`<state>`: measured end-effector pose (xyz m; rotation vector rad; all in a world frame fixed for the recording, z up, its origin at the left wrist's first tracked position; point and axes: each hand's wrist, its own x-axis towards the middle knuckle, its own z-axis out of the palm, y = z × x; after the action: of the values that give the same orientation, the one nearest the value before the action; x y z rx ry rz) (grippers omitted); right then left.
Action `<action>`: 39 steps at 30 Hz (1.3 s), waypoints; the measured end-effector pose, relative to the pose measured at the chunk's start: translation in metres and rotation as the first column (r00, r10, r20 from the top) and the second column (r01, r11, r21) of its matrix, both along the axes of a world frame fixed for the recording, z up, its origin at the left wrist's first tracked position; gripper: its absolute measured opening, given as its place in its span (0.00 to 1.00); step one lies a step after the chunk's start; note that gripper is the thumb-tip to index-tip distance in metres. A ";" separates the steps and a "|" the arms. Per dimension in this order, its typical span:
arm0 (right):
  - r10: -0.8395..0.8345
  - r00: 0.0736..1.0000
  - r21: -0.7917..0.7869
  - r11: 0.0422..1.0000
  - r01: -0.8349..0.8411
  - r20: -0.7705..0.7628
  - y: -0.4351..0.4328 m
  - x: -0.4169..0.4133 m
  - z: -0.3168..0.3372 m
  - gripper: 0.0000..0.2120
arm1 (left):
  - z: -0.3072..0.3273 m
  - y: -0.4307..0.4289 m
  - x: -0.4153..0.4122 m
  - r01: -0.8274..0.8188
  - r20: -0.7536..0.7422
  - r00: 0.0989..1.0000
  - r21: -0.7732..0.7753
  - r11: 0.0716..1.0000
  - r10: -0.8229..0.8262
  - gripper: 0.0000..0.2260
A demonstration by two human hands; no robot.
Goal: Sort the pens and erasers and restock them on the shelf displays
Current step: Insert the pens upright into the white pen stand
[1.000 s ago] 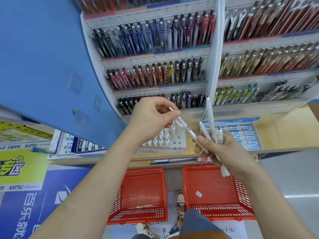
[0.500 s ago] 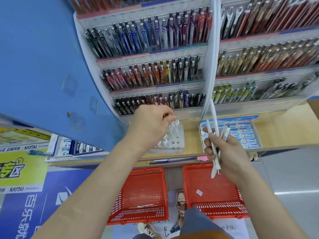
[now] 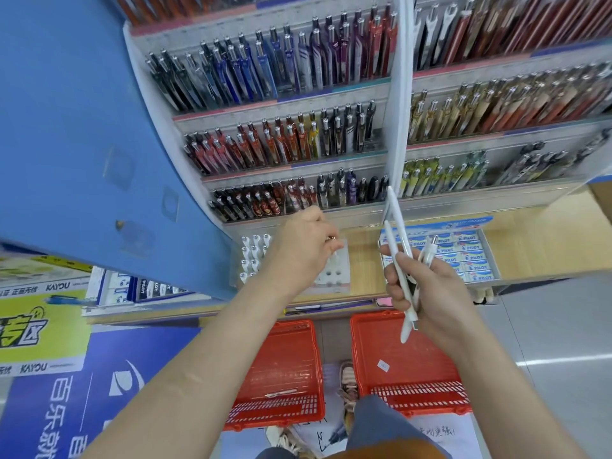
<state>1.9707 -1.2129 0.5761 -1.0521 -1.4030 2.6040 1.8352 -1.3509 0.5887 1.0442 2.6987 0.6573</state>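
Head view: the right hand (image 3: 427, 293) is clamped round a bundle of white pens (image 3: 395, 236), thumb across the barrels. The pens' long axis runs up and away from the person, leaning slightly left, with the far ends near the lowest shelf row. The left hand (image 3: 304, 246) has its fingers curled down onto the white holder (image 3: 334, 276) on the wooden ledge. I cannot tell whether they pinch a pen, as the hand hides its fingertips. The holder's free holes lie left of the bundle, under the left hand, which is much nearer. The eraser tray (image 3: 477, 260) sits just behind the right hand. One pen lies in the left red basket (image 3: 281, 356) below.
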 end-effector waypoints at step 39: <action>-0.105 0.979 0.037 0.993 0.113 -0.172 -0.006 -0.005 0.022 0.07 | 0.052 -0.040 0.049 -0.752 0.865 0.489 0.353 0.556 0.112 0.09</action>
<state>1.9653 -1.2189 0.5985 -0.8523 -1.3220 2.5035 1.8839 -1.3905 0.6411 -0.1114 1.8452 1.8664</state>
